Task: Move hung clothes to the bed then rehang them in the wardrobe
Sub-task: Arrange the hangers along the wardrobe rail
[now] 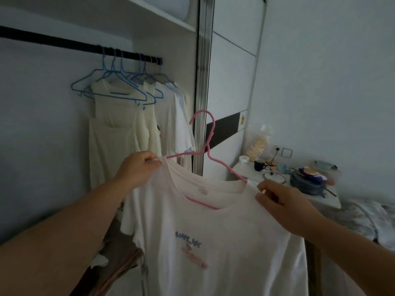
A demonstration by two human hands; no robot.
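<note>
Wardrobe [64, 124] interior fills the left side, open, with a dark rail [64, 42] running across its upper part and a mirrored sliding door [233, 60] standing to its right. White and cream garments [128, 133] hang bunched at the rail's right end, on and among several blue hangers [115, 86], some of which are bare. In front of them, a white T-shirt [213, 242] with a small blue and pink print on its chest is held up in the air, sitting on a pink hanger [208, 146] whose hook points up and leans left, well below the rail. Left hand [136, 167] pinches the shirt's shoulder at the hanger's left end, fingers curled onto the fabric; right hand [282, 201] grips the other shoulder by the hanger's right end, fingers closed on the cloth. A cluttered bedside table [331, 199] stands at the right, with a dark blue mug [259, 164] on it.
</note>
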